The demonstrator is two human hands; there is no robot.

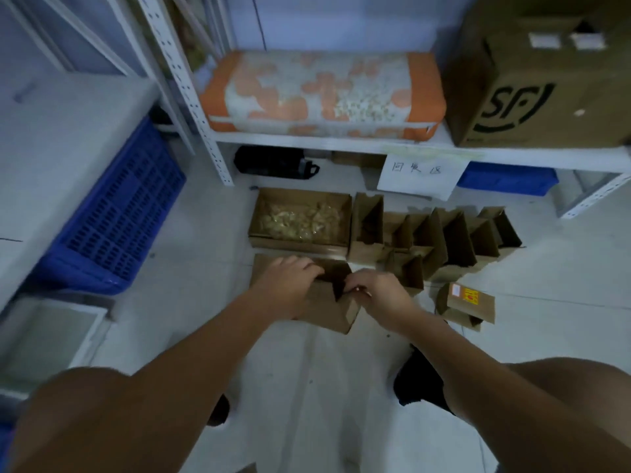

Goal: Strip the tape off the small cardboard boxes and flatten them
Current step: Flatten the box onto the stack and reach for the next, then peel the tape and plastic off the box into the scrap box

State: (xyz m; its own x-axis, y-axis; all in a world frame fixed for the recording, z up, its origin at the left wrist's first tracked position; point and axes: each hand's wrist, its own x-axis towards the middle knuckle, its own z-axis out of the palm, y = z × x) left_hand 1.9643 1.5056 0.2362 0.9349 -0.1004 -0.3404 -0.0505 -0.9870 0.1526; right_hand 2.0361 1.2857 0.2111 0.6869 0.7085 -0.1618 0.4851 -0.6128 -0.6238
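A small brown cardboard box (336,310) lies on the pale floor (307,387), in front of a tray-like carton of crumpled tape (300,218). The left hand (288,279) curls its fingers over the box's top edge; the right hand (382,297) pinches its near corner.

Head cam, looking down, hands (336,290) close

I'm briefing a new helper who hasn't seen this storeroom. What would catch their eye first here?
Probably the two bare hands, left hand and right hand, gripping a small cardboard box on the floor in the middle. Next, the orange patterned cushion on the shelf above, and the blue crate at the left.
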